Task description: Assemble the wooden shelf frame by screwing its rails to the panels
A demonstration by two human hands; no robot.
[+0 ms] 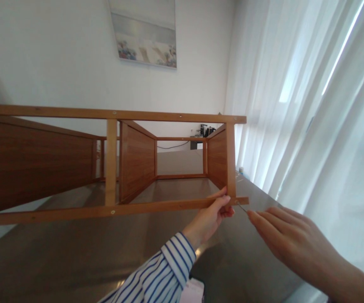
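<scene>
A wooden shelf frame (115,164) lies on its side on a grey table (83,248), its open front towards me. My left hand (211,216), in a blue-and-white striped sleeve, pinches the lower rail near the frame's right corner. My right hand (282,233) is close to the same corner, fingers pressed together on a thin metal tool (241,207) whose tip meets the rail's end.
Sheer white curtains (311,105) hang along the right side, close to the table's edge. A white wall with a picture (145,38) stands behind. Small dark objects (204,130) sit far back past the frame.
</scene>
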